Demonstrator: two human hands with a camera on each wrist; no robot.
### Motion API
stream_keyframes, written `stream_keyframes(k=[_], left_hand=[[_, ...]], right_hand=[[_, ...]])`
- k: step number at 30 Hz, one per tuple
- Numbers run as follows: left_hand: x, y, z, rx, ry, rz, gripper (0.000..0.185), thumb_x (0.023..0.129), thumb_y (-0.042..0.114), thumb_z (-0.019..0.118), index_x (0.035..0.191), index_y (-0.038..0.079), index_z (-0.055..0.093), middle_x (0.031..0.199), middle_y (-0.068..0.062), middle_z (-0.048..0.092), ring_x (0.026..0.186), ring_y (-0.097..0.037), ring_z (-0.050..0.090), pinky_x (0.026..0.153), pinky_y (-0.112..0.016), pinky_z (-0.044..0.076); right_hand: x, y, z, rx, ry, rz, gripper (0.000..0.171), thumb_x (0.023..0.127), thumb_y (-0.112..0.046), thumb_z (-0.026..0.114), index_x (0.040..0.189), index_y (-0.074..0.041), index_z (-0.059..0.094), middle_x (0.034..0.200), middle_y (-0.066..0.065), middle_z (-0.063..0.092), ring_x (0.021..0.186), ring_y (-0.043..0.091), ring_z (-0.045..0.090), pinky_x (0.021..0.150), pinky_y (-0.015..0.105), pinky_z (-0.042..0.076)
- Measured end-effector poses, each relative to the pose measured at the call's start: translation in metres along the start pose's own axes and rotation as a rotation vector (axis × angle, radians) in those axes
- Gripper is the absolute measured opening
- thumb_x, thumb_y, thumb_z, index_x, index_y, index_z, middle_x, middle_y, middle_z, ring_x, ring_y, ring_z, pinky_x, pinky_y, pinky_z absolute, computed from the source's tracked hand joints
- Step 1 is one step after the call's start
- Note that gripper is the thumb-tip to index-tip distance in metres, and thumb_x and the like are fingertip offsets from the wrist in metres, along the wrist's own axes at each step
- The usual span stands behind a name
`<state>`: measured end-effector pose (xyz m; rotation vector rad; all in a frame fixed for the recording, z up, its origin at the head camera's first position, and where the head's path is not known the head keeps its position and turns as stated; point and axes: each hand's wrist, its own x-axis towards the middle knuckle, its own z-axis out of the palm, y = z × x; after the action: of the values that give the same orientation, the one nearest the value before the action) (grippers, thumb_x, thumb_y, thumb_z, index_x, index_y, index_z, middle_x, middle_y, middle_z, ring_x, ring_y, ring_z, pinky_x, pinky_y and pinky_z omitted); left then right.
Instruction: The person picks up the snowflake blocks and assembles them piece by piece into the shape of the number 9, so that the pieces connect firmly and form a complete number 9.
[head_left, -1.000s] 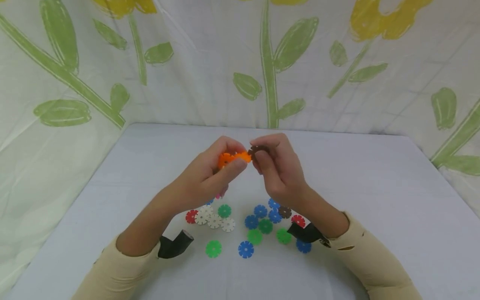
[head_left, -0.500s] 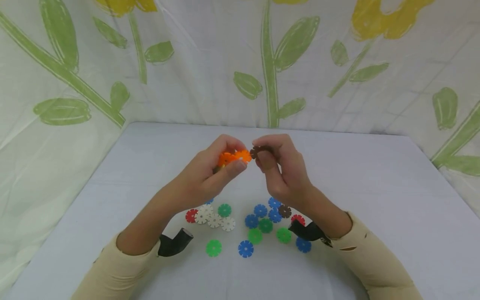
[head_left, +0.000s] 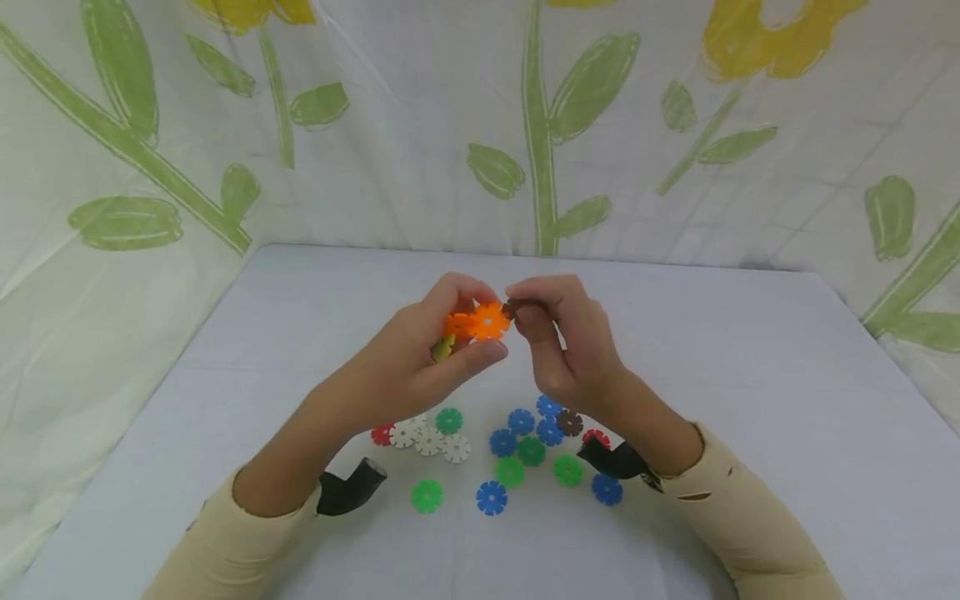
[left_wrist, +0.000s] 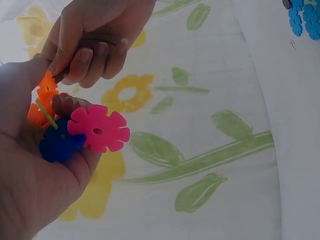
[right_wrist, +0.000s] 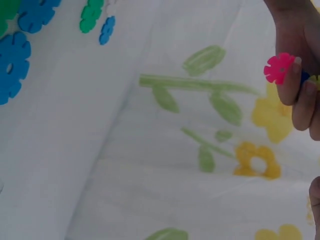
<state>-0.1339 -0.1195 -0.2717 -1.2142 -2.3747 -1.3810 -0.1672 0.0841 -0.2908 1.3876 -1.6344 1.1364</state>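
I see the left hand (head_left: 420, 358) holding a bunch of joined plastic flower discs (head_left: 480, 322), now turned so the orange one faces up. The right hand's (head_left: 570, 350) fingers pinch a brown plastic flower disc (head_left: 513, 307), now touching its edge, above the desk (head_left: 750, 400).

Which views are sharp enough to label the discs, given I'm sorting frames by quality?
Head view: even soft light, discs on the table crisp, the orange disc clear, faint shadows. Left wrist view: pink disc fairly sharp, left hand close and large. Right wrist view: soft; blue discs blurred at the edge.
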Motion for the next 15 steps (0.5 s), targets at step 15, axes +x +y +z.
stream_keyframes(k=[15], left_hand=[[-0.0009,0.0039,-0.0008,0.087,0.040,0.001,0.037,0.097,0.017,0.068,0.124,0.007,0.045,0.088,0.003,0.059,0.070,-0.009,0.053,0.060,-0.027,0.050]], right_hand=[[-0.0018,0.0045,0.0036,-0.044,0.057,-0.084,0.022,0.107,-0.009,0.041,0.106,0.012,0.049,0.085,0.015,0.054,0.061,0.020,0.048,0.060,0.025,0.050]])
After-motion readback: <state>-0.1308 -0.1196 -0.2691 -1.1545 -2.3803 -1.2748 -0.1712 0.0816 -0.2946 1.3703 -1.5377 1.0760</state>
